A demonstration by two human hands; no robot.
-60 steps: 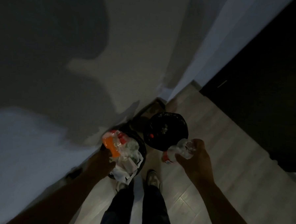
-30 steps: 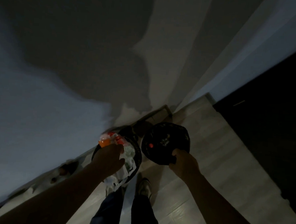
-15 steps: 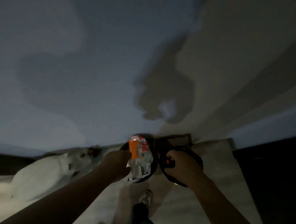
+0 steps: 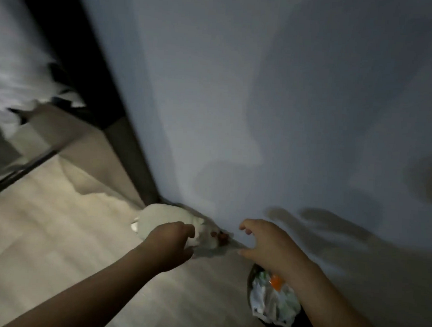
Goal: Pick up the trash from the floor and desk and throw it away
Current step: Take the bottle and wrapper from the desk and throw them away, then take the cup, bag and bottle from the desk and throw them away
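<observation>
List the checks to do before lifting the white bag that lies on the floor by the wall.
1. Right hand free: ok, fingers spread, holding nothing.
2. Left hand gripping the white bag: cannot tell, it covers the bag's edge.
3. Bag within reach of both hands: ok.
4. Space in the trash bin: not ok, trash fills it to the top.
5. Bag tied shut: cannot tell, blurred.

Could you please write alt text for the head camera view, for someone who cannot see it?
In dim light, a person's left hand reaches to a white bag on the floor by the wall, while the right hand hovers open beside it. A full trash bin sits under the right forearm.
</observation>
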